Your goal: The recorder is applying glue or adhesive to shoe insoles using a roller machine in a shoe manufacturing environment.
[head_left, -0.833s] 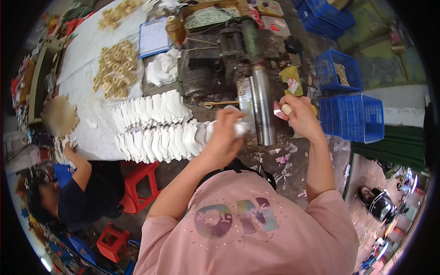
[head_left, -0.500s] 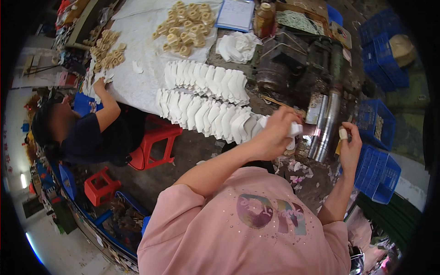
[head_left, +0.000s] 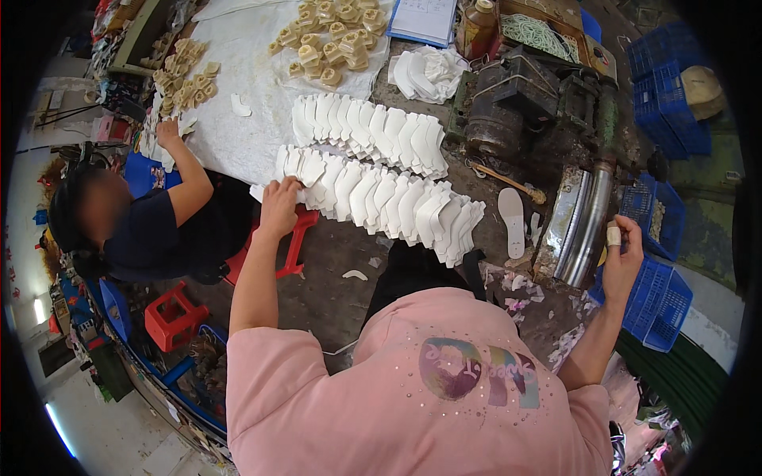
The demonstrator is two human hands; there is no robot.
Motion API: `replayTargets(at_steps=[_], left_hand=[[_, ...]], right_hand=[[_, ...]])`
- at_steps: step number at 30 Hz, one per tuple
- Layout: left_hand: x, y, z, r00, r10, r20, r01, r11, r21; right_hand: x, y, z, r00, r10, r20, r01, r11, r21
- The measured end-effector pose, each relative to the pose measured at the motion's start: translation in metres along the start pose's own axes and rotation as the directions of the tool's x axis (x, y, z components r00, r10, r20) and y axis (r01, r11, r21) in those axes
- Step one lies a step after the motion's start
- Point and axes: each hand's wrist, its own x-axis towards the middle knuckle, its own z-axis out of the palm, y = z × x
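My left hand is at the left end of the near row of white curved, flat pieces. Its fingers are closed on a white piece whose edge shows beside them. A second row of such pieces lies just beyond. Over on the right, my right hand hovers beside a shiny metal roller, fingers loosely bent and apart. A tan cover sits on one of its digits, and I see nothing held there. A white sole-shaped piece lies left of the roller.
A dark, greasy machine stands beyond the roller. Tan moulded parts are heaped on the white cloth. On the left, a co-worker reaches onto the cloth. Blue crates stand at right, a red stool at lower left.
My left hand has gone from the roller to the left end of the near row. My right hand has shifted slightly right. The sole-shaped piece now shows fully.
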Motion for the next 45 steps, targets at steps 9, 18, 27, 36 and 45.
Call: replayTargets(at_steps=[9,18,27,36,45], left_hand=[[0.01,-0.012,-0.008,0.974,-0.207,-0.088,0.141,0.869,-0.474],[0.015,-0.016,-0.017,0.972,-0.219,-0.089,0.137,0.828,-0.544],[0.0,0.015,-0.029,0.998,-0.035,-0.049,0.021,0.964,-0.265],[0.001,0.001,-0.037,0.996,0.084,-0.031,-0.089,0.911,-0.402],[0.017,-0.051,-0.036,0.98,0.009,-0.2,-0.152,0.685,-0.713]], right_hand=[[0.001,0.01,0.006,0.996,0.069,-0.049,-0.063,0.99,0.122],[0.004,-0.019,0.009,0.991,0.104,-0.085,-0.079,0.962,0.263],[0.01,-0.12,0.124,0.832,-0.449,0.325,0.292,0.854,0.431],[-0.025,-0.192,0.317,0.678,-0.652,0.34,0.517,0.751,0.411],[-0.031,-0.209,0.409,0.684,-0.607,0.406,0.571,0.791,0.22]])
